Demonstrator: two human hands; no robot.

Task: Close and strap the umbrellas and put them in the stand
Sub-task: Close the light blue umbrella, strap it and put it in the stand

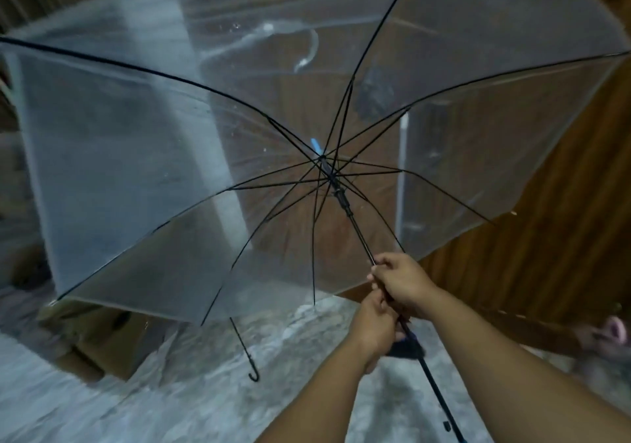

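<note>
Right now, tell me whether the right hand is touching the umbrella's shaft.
Touching. The head view shows the right hand closed around the black shaft of the open clear umbrella, its fingers wrapped over it with no gap.

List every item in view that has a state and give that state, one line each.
clear umbrella: fully open, ribs spread
runner: up near the hub
left hand: closed on the shaft
right hand: closed on the shaft, above the left
second umbrella: lying beyond, open or closed unclear
</note>
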